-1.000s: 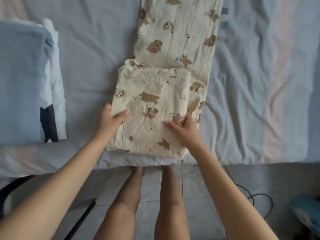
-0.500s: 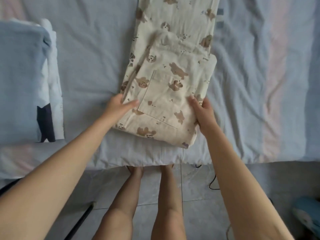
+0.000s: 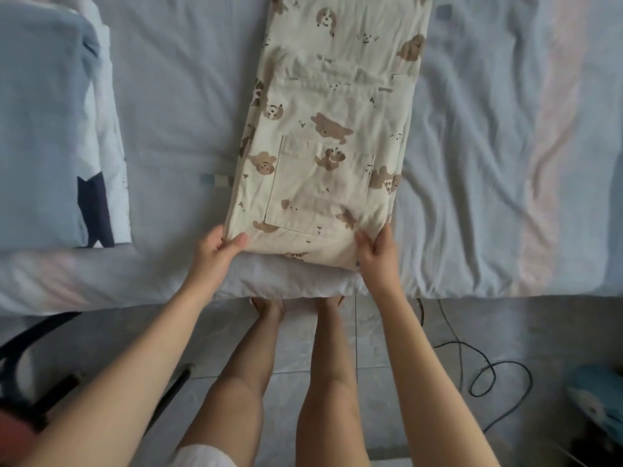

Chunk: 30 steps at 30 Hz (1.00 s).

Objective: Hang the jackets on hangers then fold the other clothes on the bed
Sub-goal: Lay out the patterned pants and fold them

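Bed (image 3: 472,163) carries folded stack (image 3: 50,129) far left, done. Dog-print garment (image 3: 330,146) centre, half-folded; left hand (image 3: 219,251) and right hand (image 3: 376,251) pinch its near corners. More folds remain.

The person stood with both bare arms stretched forward and slightly inward. The left hand (image 3: 218,248) was curled at the near left corner of the cream dog-print garment (image 3: 332,139), thumb lying on top of the cloth and fingers tucked beneath its edge. The right hand (image 3: 377,251) mirrored it at the near right corner, thumb pressed on top, fingers wrapped under the fold. Both wrists were straight, forearms bare to past the elbow. Below the arms, two bare legs stood close together, feet side by side.
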Available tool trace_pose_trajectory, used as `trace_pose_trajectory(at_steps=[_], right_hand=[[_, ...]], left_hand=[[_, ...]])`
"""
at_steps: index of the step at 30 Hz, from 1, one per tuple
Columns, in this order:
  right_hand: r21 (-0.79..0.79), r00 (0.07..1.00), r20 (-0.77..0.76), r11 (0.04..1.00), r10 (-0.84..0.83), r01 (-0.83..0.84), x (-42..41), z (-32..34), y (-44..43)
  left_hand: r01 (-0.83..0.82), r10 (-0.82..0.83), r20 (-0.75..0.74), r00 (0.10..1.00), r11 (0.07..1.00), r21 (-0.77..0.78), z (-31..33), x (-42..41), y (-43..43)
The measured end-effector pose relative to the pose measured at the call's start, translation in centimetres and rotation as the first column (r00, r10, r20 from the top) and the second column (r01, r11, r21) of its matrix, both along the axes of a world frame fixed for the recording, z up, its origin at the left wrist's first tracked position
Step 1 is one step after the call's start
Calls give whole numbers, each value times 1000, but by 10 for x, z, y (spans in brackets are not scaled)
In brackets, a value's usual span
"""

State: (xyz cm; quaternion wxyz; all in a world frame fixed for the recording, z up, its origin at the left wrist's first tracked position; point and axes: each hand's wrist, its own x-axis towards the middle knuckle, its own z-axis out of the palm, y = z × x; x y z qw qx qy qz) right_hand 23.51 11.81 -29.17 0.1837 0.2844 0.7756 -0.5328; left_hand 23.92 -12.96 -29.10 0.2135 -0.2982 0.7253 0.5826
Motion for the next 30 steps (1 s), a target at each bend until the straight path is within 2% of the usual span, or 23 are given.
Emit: trace_pose_trajectory(at_steps=[3, 5, 6, 8, 9, 11, 13, 16, 18, 19, 20, 23, 25, 27, 30], right_hand=[[41, 989, -29, 989, -144, 145, 9, 6, -12], [81, 981, -75, 980, -177, 183, 11, 16, -14], [134, 988, -90, 982, -122, 133, 12, 23, -13], [281, 991, -70, 956, 111, -87, 21, 35, -4], [351, 967, -60, 912, 248, -212, 27, 42, 1], [401, 893, 2, 818, 450, -413, 37, 61, 15], [326, 828, 174, 763, 532, -559, 35, 89, 23], [127, 610, 472, 636, 636, -761, 19, 134, 27], [137, 477, 509, 480, 716, -866, 17, 163, 27], [218, 479, 477, 429, 737, -877, 19, 171, 29], [317, 536, 411, 436, 737, -842, 22, 185, 32], [549, 739, 145, 568, 658, -613, 40, 214, 37], [659, 763, 59, 548, 644, -514, 51, 231, 40], [687, 760, 109, 505, 641, -523, 56, 244, 41], [624, 725, 294, 449, 623, -639, 49, 251, 37]], left_hand=[[-10, 10, 36, 999, 1000, -2, 1, 4, 1], [129, -125, 46, 991, 989, -76, 9, 5, -3], [267, -261, 56, 964, 954, -139, 16, 9, -5], [519, -549, 14, 835, 781, -346, 32, 20, -9], [556, -643, -48, 765, 695, -456, 42, 25, -11], [548, -710, -158, 686, 648, -529, 66, 36, -13], [608, -751, -147, 644, 619, -497, 86, 42, -16], [692, -805, -56, 591, 541, -478, 110, 41, -15], [674, -808, -112, 578, 550, -492, 137, 39, -12], [653, -796, -149, 586, 573, -495, 150, 38, -12], [636, -790, -197, 581, 592, -496, 168, 38, -12], [502, -733, -367, 572, 667, -550, 208, 38, -15], [429, -748, -409, 523, 646, -632, 233, 34, -13], [392, -806, -343, 482, 549, -739, 247, 34, -5], [448, -843, -153, 515, 417, -791, 251, 34, 3]])
